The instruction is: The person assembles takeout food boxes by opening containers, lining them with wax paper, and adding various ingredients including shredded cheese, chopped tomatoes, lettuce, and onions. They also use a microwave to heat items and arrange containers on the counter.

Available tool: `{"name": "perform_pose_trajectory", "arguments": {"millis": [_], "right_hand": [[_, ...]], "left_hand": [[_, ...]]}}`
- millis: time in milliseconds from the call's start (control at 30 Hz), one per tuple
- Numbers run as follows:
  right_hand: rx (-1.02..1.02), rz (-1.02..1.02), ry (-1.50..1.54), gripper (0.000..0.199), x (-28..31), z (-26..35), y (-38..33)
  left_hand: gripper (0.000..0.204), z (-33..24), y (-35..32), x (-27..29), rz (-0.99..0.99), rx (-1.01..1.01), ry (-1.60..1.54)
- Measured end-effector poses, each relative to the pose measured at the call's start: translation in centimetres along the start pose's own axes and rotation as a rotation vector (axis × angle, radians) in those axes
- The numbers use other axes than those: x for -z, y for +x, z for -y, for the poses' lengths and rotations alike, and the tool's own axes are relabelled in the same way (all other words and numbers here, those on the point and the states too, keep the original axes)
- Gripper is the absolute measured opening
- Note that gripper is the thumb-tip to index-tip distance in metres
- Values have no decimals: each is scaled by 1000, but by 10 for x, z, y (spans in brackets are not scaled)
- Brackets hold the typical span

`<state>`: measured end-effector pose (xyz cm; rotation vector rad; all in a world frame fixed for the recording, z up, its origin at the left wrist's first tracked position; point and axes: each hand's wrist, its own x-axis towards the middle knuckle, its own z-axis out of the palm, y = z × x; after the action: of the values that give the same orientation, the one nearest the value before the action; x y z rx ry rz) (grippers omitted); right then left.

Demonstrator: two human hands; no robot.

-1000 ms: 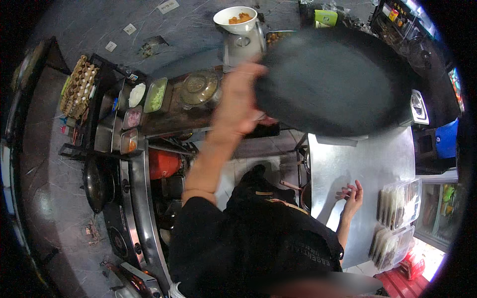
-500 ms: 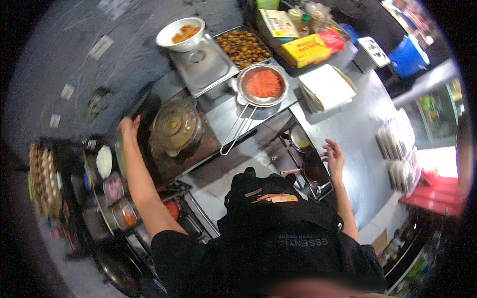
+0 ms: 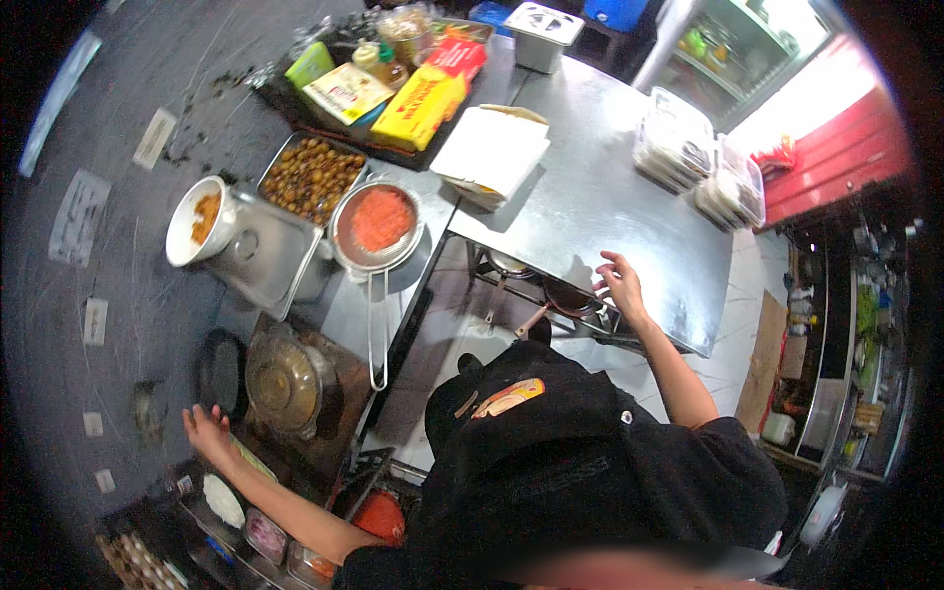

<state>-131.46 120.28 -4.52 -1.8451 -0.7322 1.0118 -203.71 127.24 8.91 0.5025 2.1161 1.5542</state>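
Observation:
My left hand point(image 3: 208, 433) is open and holds nothing, its fingers apart, close to the grey wall at the left. Just beyond it a round black pan point(image 3: 222, 374) stands on edge against the wall. To the right of that pan sits a pot with a clear lid point(image 3: 283, 382) on a brown board. My right hand point(image 3: 621, 285), also empty with loosely spread fingers, hovers by the front edge of the steel table point(image 3: 649, 256). Below that edge are a pan point(image 3: 570, 298) and another pan with a pale content point(image 3: 506, 264).
A strainer of orange-red bits point(image 3: 382, 218) rests beside a lidded steel container point(image 3: 258, 246), a white bowl point(image 3: 202, 221) and a tray of small brown balls point(image 3: 313, 179). White folded boxes point(image 3: 490, 155) and stacked plastic containers point(image 3: 678, 138) stand on the table. Egg trays point(image 3: 143, 562) lie lower left.
My view has swung to the right. My left hand's fingers, curled close together before, are now spread near the wall. My right hand stays open by the steel table.

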Motion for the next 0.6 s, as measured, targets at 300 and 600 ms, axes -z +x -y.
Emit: {"name": "perform_pose_trajectory", "arguments": {"millis": [300, 600], "right_hand": [[-91, -315, 273, 48, 129, -48, 54], [-50, -266, 300, 44, 202, -24, 65]], "left_hand": [[37, -104, -324, -206, 850, -361, -108], [49, -69, -405, -649, 1241, -187, -70]]}}
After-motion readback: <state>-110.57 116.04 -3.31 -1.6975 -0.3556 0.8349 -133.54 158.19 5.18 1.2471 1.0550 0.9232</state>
